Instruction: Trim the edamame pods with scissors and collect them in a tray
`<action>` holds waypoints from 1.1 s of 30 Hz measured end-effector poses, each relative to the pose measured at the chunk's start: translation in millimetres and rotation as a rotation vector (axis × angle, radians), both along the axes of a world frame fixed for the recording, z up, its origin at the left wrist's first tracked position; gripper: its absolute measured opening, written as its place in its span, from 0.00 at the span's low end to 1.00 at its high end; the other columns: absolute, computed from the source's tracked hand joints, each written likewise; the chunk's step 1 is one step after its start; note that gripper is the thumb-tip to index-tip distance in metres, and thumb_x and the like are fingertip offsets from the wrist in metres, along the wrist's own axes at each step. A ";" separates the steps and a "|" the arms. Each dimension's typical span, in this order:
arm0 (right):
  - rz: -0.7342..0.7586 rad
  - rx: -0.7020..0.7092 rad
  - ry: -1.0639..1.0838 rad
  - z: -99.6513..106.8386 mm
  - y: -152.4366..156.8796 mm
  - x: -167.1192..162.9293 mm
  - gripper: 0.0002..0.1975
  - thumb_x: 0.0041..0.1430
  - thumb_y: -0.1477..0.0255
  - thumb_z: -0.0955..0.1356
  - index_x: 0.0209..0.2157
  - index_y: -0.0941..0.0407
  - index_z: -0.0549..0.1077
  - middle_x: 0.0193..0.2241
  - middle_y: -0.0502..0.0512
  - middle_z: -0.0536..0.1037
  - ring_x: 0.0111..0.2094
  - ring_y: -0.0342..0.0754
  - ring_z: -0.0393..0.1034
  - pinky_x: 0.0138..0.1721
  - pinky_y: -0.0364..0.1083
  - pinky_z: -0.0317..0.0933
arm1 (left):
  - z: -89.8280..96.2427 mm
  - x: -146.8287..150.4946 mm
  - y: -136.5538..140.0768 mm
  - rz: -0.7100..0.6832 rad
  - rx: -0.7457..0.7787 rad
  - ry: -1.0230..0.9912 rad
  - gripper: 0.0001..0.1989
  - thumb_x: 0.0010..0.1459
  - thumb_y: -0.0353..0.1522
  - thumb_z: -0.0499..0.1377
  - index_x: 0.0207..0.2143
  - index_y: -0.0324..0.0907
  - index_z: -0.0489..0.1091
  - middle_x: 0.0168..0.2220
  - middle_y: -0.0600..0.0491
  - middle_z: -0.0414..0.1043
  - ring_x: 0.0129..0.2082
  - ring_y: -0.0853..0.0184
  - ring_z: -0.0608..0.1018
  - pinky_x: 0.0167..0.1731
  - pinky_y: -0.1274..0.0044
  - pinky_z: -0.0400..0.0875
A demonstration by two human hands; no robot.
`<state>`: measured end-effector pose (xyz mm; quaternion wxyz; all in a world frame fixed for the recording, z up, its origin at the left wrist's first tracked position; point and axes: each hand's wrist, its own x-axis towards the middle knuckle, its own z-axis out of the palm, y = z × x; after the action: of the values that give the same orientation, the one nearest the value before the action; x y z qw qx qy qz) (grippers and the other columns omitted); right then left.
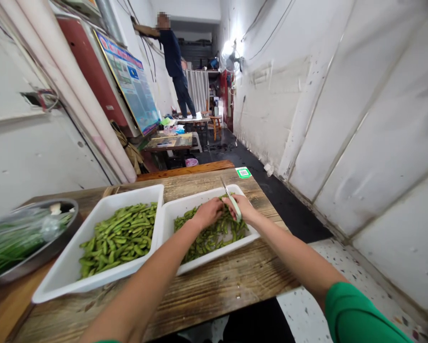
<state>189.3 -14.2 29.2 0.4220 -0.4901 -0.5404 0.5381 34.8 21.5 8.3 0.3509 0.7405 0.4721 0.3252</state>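
Over the right-hand white tray (199, 196), my right hand (243, 207) is closed on a pair of scissors (234, 204) with a pale green handle, the metal blade pointing up and away. My left hand (210, 212) is right beside it, fingertips pinched together near the scissors; what they hold is hidden. Beneath both hands lie green soybean pods (204, 243), some on thin stems, with bare tray bottom showing between them. The left-hand white tray (62, 267) holds a thick heap of loose soybean pods (123, 236).
A metal basin (76, 216) with bagged green vegetables (24, 238) stands at the left of the wooden table (235, 281). A QR-code card (243, 172) lies at the far right corner. Further back, a person (174, 57) stands on a table, reaching to the wall.
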 end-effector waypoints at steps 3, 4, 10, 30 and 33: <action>0.145 -0.069 -0.109 4.1 -6.4 -0.6 0.20 0.45 0.56 0.67 0.23 0.58 0.60 0.12 0.44 0.60 0.11 0.37 0.55 0.10 0.38 0.53 | 11.1 -14.2 -7.9 0.105 -0.142 -0.267 0.06 0.43 0.33 0.60 0.25 0.41 0.68 0.27 0.51 0.70 0.29 0.67 0.72 0.32 0.77 0.63; 0.193 -0.076 -0.151 5.1 -8.8 -1.2 0.20 0.45 0.56 0.67 0.23 0.58 0.61 0.13 0.45 0.61 0.12 0.37 0.55 0.11 0.38 0.53 | 13.9 -19.3 -11.9 0.156 -0.223 -0.389 0.08 0.43 0.34 0.60 0.27 0.41 0.68 0.28 0.51 0.70 0.28 0.68 0.72 0.31 0.77 0.64; 0.233 0.210 -0.393 4.7 -12.5 -5.2 0.17 0.44 0.58 0.68 0.26 0.59 0.68 0.20 0.50 0.67 0.22 0.42 0.61 0.23 0.40 0.56 | 16.8 -39.7 -29.9 0.358 -0.414 -0.674 0.18 0.35 0.35 0.65 0.32 0.38 0.71 0.27 0.52 0.71 0.25 0.74 0.70 0.27 0.81 0.62; 0.454 -0.094 -0.350 9.4 -25.2 -5.4 0.22 0.43 0.53 0.67 0.19 0.58 0.60 0.09 0.44 0.59 0.08 0.38 0.54 0.08 0.38 0.48 | 6.1 -45.1 -29.3 0.215 -0.337 -0.357 0.11 0.33 0.35 0.65 0.22 0.36 0.74 0.18 0.54 0.69 0.19 0.73 0.64 0.25 0.79 0.56; 0.483 -0.078 -0.370 7.1 -25.0 -2.8 0.22 0.42 0.55 0.68 0.18 0.58 0.60 0.07 0.43 0.58 0.07 0.37 0.52 0.07 0.37 0.46 | 5.8 -47.0 -30.5 0.256 -0.401 -0.317 0.11 0.30 0.33 0.66 0.21 0.36 0.74 0.17 0.54 0.69 0.19 0.73 0.64 0.24 0.79 0.56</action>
<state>186.5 -39.3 36.3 0.1572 -0.4527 -0.6880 0.5449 -12.2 -8.9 14.1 0.5158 0.5305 0.5558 0.3789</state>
